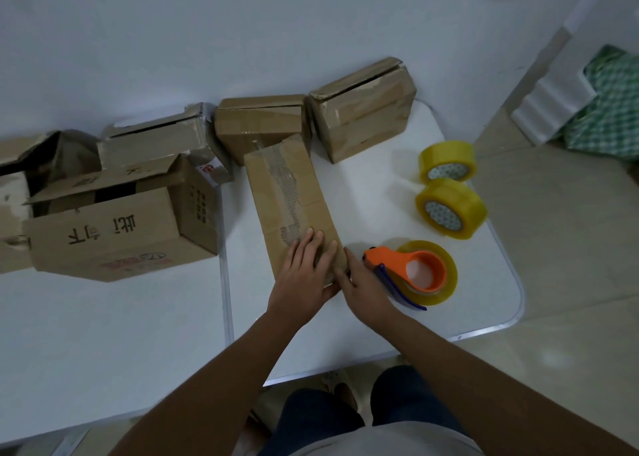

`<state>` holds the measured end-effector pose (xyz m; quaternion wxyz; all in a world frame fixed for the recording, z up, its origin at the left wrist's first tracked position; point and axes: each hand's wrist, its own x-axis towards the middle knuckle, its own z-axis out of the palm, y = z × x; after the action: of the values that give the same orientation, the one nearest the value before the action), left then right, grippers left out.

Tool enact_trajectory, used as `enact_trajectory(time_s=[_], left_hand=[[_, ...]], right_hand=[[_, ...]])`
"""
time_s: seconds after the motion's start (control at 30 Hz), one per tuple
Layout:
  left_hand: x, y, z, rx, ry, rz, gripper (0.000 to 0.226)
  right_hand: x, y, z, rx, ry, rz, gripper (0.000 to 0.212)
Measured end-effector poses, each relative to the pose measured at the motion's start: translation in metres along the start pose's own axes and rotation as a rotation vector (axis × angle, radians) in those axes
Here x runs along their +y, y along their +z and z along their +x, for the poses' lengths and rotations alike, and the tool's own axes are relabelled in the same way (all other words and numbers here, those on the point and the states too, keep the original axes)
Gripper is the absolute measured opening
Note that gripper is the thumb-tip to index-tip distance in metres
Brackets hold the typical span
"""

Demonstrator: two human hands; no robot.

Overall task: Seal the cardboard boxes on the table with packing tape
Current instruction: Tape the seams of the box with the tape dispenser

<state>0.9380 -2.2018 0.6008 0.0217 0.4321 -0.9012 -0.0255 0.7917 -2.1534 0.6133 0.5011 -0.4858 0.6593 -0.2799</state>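
Green checkered cloth [608,110], white foam [549,99]

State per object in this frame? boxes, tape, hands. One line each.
Long box: flaps closed, old tape strip along its top.
Printed box: top flaps open.
Back right box: flaps closed, seam gaping.
Tape dispenser: lying on the table, unheld.
Two spare tape rolls: on their sides, untouched.
Left hand: flat on the long box's near end.
Right hand: at the box's near right corner, holds nothing.

white wall [173,41]; beige tiled floor [570,248]; dim light
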Motion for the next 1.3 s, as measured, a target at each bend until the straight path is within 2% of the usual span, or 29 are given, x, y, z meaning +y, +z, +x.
enact_trajectory(time_s=[0.23, 0.43, 0.57, 0.63, 0.7, 0.8, 0.87, 0.9, 0.97, 1.03, 1.07, 1.1, 1.17, 1.23, 1.3], left_hand=[[-0.001, 0.002, 0.0, -0.055, -0.006, -0.003, 0.072], [-0.004, 0.001, 0.0, -0.055, 0.0, -0.015, 0.075], [-0.003, 0.002, 0.001, -0.055, 0.002, 0.01, 0.076], [-0.002, 0.002, 0.001, -0.062, -0.009, 0.002, 0.077], [-0.002, 0.002, 0.0, -0.084, -0.015, -0.013, 0.081], [-0.008, -0.009, 0.002, -0.15, 0.001, -0.184, 0.089], [-0.021, -0.03, 0.007, -0.218, -0.002, -0.409, 0.082], [-0.029, -0.042, 0.006, -0.19, -0.02, -0.51, 0.073], [-0.046, -0.063, -0.006, -0.015, -0.201, -0.691, 0.049], [-0.059, -0.069, -0.029, 0.155, -0.535, -0.85, 0.028], [-0.063, -0.068, -0.041, 0.184, -0.718, -0.972, 0.02], [-0.065, -0.063, -0.054, 0.184, -0.886, -1.129, 0.017], [-0.064, -0.049, -0.076, 0.135, -1.109, -1.421, 0.022], [-0.056, -0.037, -0.094, 0.058, -1.23, -1.618, 0.031], [-0.044, -0.031, -0.105, 0.017, -1.302, -1.793, 0.036]], right_hand=[[-0.002, -0.008, 0.003, -0.018, 0.025, 0.092, 0.053], [-0.01, -0.02, -0.009, -0.102, 0.046, 0.155, 0.057], [-0.002, -0.018, -0.006, -0.05, 0.019, 0.221, 0.045], [-0.005, -0.012, -0.003, -0.006, 0.067, 0.366, 0.043], [-0.007, -0.005, -0.003, 0.047, 0.105, 0.386, 0.041], [-0.005, -0.004, -0.005, 0.047, 0.098, 0.23, 0.051], [-0.012, -0.01, -0.008, 0.073, 0.099, 0.101, 0.06], [-0.014, -0.014, -0.009, 0.115, 0.059, 0.035, 0.062], [-0.018, -0.016, -0.011, 0.187, -0.147, -0.159, 0.055], [-0.026, -0.012, -0.012, 0.185, -0.344, -0.414, 0.043], [-0.029, -0.009, -0.012, 0.151, -0.42, -0.521, 0.039], [-0.031, -0.005, -0.011, 0.098, -0.491, -0.6, 0.038], [-0.033, 0.006, -0.009, -0.04, -0.597, -0.753, 0.044], [-0.031, 0.018, -0.005, -0.151, -0.611, -0.905, 0.051], [-0.025, 0.027, 0.001, -0.167, -0.611, -1.015, 0.056]])
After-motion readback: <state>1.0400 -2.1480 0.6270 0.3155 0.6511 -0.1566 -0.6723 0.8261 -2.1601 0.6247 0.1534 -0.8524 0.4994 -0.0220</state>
